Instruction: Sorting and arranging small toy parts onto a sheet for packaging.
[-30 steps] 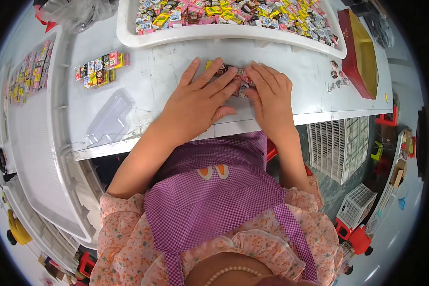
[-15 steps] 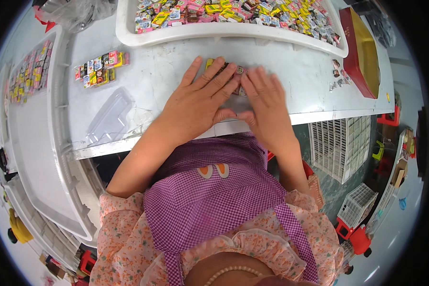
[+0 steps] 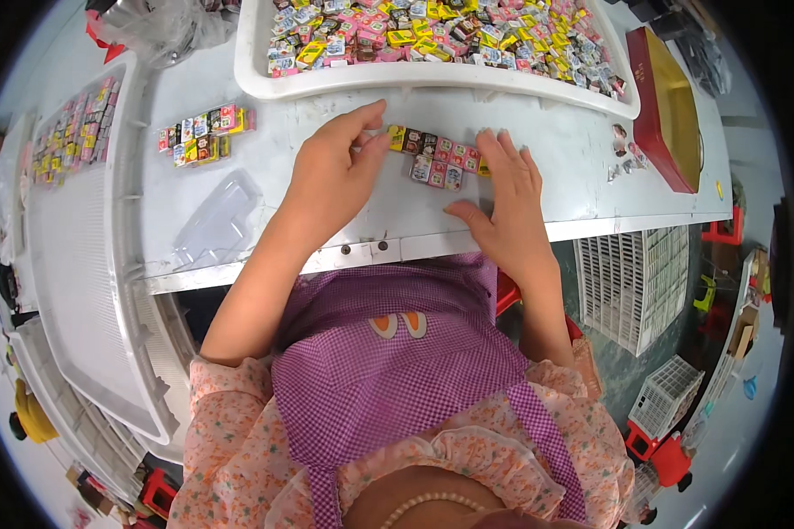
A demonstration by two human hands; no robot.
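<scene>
A cluster of small printed blocks [image 3: 442, 159] in yellow, brown, pink and white lies on the table before me, in rows fitted closely together. My left hand [image 3: 337, 167] is just left of it, fingers bent, thumb apart from them and nothing held. My right hand [image 3: 509, 196] rests at the cluster's right end, its fingers stretched out and partly covering a yellow block there. Further left sits a similar filled pack of blocks [image 3: 205, 135]. Nearer me than that pack is an unfilled clear plastic tray [image 3: 216, 220].
A big white tub [image 3: 344, 81] heaped with loose blocks stands at the back. To the right are a red box with gold inside [image 3: 666, 115] and some small scraps [image 3: 626, 159]. A long white tray [image 3: 71, 291] at the left carries filled packs [image 3: 86, 123].
Both hands have lifted off the top of the block cluster and parted. My left hand has drawn left, my right hand slightly right, so the cluster now shows.
</scene>
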